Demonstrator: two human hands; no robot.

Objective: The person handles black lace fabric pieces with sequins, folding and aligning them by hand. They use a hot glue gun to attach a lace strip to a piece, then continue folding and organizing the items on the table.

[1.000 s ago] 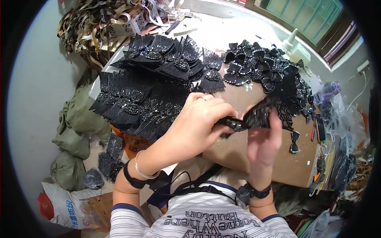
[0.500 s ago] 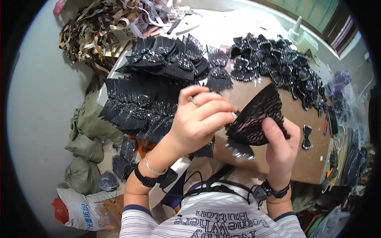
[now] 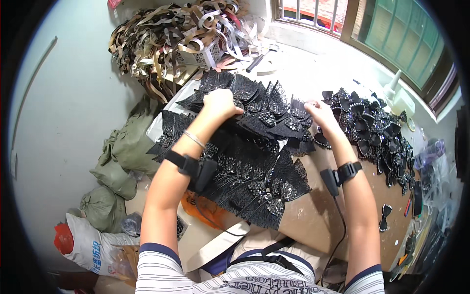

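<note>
Black lace pieces with glittering stones (image 3: 267,119) overlap in a row on the brown-and-white table (image 3: 313,213); the left hand (image 3: 220,104) and right hand (image 3: 321,112), earlier at one piece, now span its ends, grip unclear: handling has shifted to the row.

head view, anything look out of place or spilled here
One sparkly-edged black bow lies alone near the right edge of the table, apart from the heap of bows; loose strips spill over the white crate. The black lace pieces overlap unevenly, but no damage stands out.
</note>
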